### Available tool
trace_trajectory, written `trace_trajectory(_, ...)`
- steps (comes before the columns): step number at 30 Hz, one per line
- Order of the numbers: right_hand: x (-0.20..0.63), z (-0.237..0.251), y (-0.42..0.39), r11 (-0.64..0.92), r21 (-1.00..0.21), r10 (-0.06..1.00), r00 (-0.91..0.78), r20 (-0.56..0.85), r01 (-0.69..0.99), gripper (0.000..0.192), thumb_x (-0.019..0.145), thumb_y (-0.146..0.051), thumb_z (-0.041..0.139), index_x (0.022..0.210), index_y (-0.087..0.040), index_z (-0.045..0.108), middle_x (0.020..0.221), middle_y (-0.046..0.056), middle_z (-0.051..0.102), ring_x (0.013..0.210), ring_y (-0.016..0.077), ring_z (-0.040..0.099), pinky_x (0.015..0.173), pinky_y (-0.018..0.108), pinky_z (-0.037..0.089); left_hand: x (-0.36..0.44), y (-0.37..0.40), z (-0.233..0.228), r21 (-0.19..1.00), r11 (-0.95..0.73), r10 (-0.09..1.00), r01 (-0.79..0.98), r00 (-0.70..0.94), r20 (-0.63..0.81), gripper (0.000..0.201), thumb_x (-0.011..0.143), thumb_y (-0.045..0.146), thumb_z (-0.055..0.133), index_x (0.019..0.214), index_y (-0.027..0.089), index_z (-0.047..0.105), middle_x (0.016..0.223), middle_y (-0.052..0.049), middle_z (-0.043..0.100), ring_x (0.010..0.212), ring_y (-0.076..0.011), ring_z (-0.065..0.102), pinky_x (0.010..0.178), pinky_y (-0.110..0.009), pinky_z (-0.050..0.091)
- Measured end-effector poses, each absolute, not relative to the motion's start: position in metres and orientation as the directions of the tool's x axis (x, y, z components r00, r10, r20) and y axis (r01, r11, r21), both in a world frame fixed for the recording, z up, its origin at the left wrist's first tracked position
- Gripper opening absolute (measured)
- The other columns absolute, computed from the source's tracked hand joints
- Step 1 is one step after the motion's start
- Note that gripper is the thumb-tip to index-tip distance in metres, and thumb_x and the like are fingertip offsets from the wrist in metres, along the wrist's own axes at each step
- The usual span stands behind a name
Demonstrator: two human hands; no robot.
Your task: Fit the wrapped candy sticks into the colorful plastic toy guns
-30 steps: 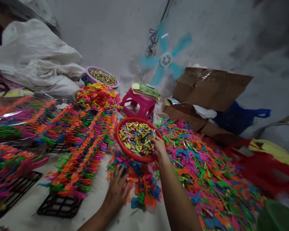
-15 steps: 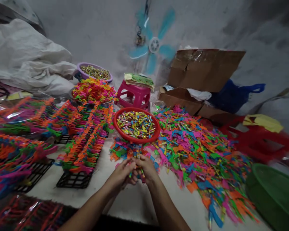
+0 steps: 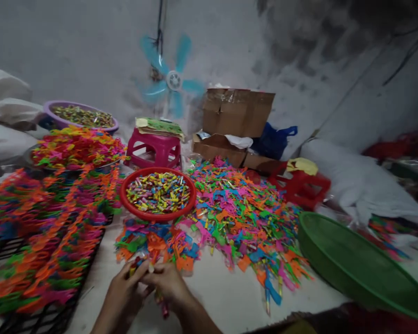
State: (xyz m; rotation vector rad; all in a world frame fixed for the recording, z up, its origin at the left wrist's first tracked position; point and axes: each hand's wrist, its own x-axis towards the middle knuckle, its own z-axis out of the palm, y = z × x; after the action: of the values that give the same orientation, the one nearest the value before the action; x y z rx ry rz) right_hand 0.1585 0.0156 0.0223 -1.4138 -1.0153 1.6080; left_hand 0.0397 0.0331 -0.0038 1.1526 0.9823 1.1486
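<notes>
Both hands meet low over the counter (image 3: pixel 223 297): left hand (image 3: pixel 123 294) and right hand (image 3: pixel 169 285), each grip closed narrow around small coloured plastic pieces (image 3: pixel 160 297).

You have just 1 head view, looking forward and down across the worktop (image 3: pixel 223 297) from its near edge.

Your workspace sits against a rough grey wall (image 3: pixel 90 51). At twelve o'clock a blue fan (image 3: pixel 172 81) hangs there; cardboard boxes (image 3: pixel 235 125) at one o'clock; a pink stool (image 3: pixel 153 148) at eleven. Light is dim.
</notes>
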Motion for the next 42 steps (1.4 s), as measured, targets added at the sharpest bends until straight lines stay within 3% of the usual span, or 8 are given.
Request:
trace_trajectory(6, 0.189, 0.043, 0.023, -0.133, -0.938, 0.97, -0.15, -0.189, 0.321, 0.019, 0.068, -0.035, 0.06, 0.077, -0.021, 0.07, 0.047, -0.004, 0.052, 0.037, 0.0071, 0.042, 0.039, 0.019, 0.032, 0.026, 0.034, 0.0, 0.897, 0.365, 0.92, -0.25, 0.243, -0.307, 0.039, 0.076, 0.051, 0.044, 0.088, 0.019, 0.062, 0.074, -0.006, 0.067, 0.069, -0.0245, 0.064, 0.057, -0.037, 0.048)
trace_trajectory(9, 0.197, 0.053, 0.022, 0.166, -0.866, 0.908, -0.416, -0.052, 0.471, 0.007, 0.063, -0.026, 0.065, 0.068, -0.024, 0.07, 0.054, -0.004, 0.057, 0.05, 0.0085, 0.047, 0.05, 0.019, 0.034, 0.023, 0.022, 0.014, 0.741, 0.637, 0.706, -0.212, 0.546, -0.45, 0.031, 0.073, 0.043, 0.055, 0.084, 0.016, 0.063, 0.069, -0.003, 0.065, 0.059, -0.0149, 0.061, 0.051, -0.024, 0.045)
trace_trajectory(12, 0.199, 0.054, 0.022, 0.151, -0.854, 0.865, -0.485, -0.131, 0.499, 0.008, 0.057, -0.022, 0.068, 0.065, -0.023, 0.069, 0.049, -0.006, 0.054, 0.046, 0.0073, 0.044, 0.046, 0.018, 0.031, 0.023, 0.014, 0.023, 0.717, 0.678, 0.623, -0.164, 0.646, -0.441, 0.021, 0.062, 0.025, 0.071, 0.077, 0.013, 0.062, 0.055, 0.003, 0.056, 0.041, -0.0043, 0.047, 0.035, -0.012, 0.029)
trace_trajectory(18, 0.191, 0.046, 0.034, -0.192, -0.947, 0.956, 0.17, -0.24, -0.259, 0.025, 0.064, -0.041, 0.063, 0.077, -0.02, 0.056, 0.044, -0.01, 0.042, 0.033, 0.0044, 0.032, 0.033, 0.016, 0.024, 0.035, 0.004, 0.019, 0.397, 0.743, 0.659, -0.538, 0.486, -0.574, 0.017, 0.059, 0.008, 0.071, 0.069, 0.013, 0.058, 0.056, 0.003, 0.056, 0.05, -0.0056, 0.055, 0.05, -0.014, 0.045)
trace_trajectory(21, 0.18, 0.04, 0.036, -0.155, -0.771, 0.883, 0.264, -0.389, -0.618, 0.033, 0.061, -0.043, 0.067, 0.063, -0.019, 0.044, 0.046, -0.01, 0.038, 0.034, 0.0027, 0.031, 0.032, 0.014, 0.025, 0.052, -0.004, 0.018, 0.431, 0.636, 0.758, -0.64, 0.414, -0.504, 0.024, 0.058, 0.006, 0.071, 0.078, 0.013, 0.059, 0.075, -0.002, 0.064, 0.064, -0.0084, 0.06, 0.064, -0.018, 0.048)
trace_trajectory(26, 0.155, 0.026, 0.027, -0.165, -0.649, 0.797, 0.287, -0.532, -0.743, 0.04, 0.067, -0.05, 0.061, 0.059, -0.021, 0.035, 0.043, -0.009, 0.036, 0.036, 0.0054, 0.037, 0.038, 0.018, 0.035, 0.075, -0.014, 0.02, 0.6, 0.408, 0.909, -0.688, 0.25, -0.332, 0.035, 0.052, 0.012, 0.076, 0.082, 0.016, 0.057, 0.075, 0.002, 0.064, 0.069, -0.0093, 0.06, 0.069, -0.019, 0.045)
trace_trajectory(37, 0.142, 0.008, 0.012, 0.031, -0.985, 0.848, 0.526, -0.065, -0.172, 0.023, 0.079, -0.044, 0.043, 0.08, -0.021, 0.045, 0.067, -0.003, 0.048, 0.06, 0.0112, 0.05, 0.059, 0.024, 0.042, 0.06, -0.009, 0.027, 0.635, 0.442, 0.888, -0.634, 0.208, -0.41, 0.031, 0.062, 0.028, 0.072, 0.085, 0.015, 0.058, 0.078, -0.003, 0.066, 0.074, -0.0151, 0.062, 0.069, -0.024, 0.046)
trace_trajectory(42, 0.165, 0.027, 0.008, 0.111, -0.961, 0.988, 0.078, 0.135, 0.252, 0.012, 0.08, -0.027, 0.044, 0.074, -0.02, 0.051, 0.069, -0.002, 0.049, 0.067, 0.0121, 0.048, 0.064, 0.023, 0.039, 0.039, -0.009, 0.022, 0.428, 0.783, 0.622, -0.452, 0.596, -0.507, 0.029, 0.068, 0.032, 0.068, 0.087, 0.012, 0.059, 0.084, -0.009, 0.067, 0.078, -0.0202, 0.064, 0.07, -0.03, 0.05)
